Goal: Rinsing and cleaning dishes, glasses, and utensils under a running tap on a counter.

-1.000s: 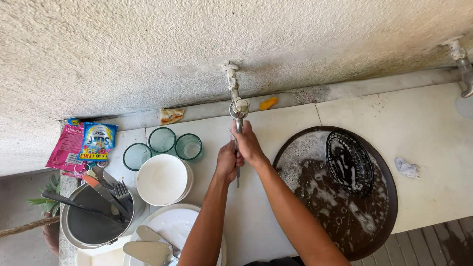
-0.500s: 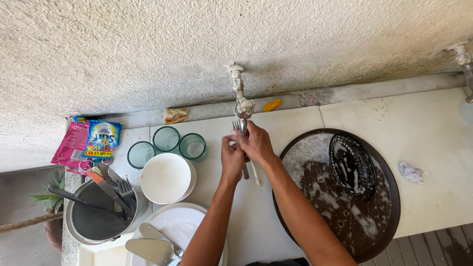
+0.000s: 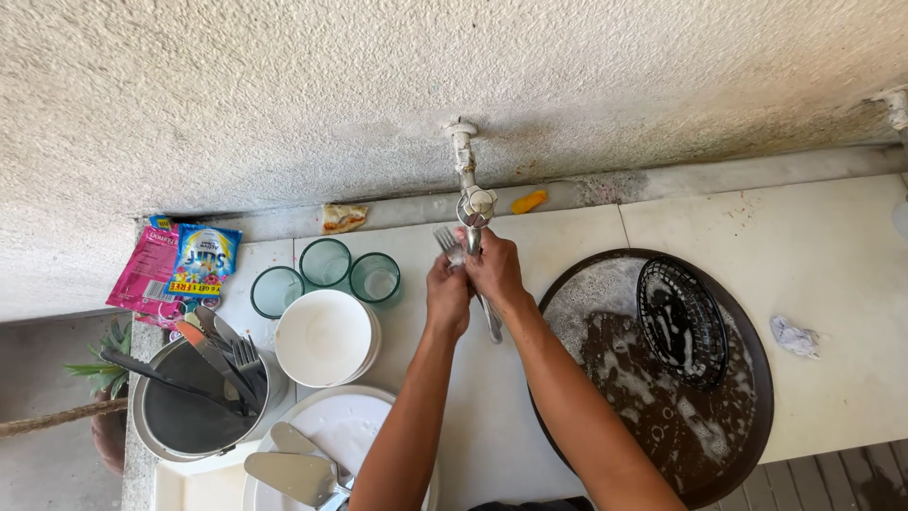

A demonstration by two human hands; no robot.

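Note:
Both my hands meet under the metal tap [image 3: 470, 185] on the wall. My right hand [image 3: 495, 268] grips a metal fork [image 3: 446, 239] whose tines point up toward the spout and whose handle sticks out below the palm. My left hand [image 3: 446, 295] presses against the fork's stem beside the right hand, fingers curled on it. The white counter [image 3: 586, 227] lies under them.
A round dark tray [image 3: 747, 416] with suds holds a black mesh basket [image 3: 681, 322] at right. Left are three green glasses [image 3: 325, 262], stacked white bowls [image 3: 324, 338], a white plate [image 3: 364, 426] with a spatula [image 3: 288, 473], a metal pot [image 3: 180, 416] of cutlery, and detergent sachets [image 3: 199, 260].
My hands have risen a little closer to the tap, and the fork's tines now show above my fingers. The camera has shifted slightly.

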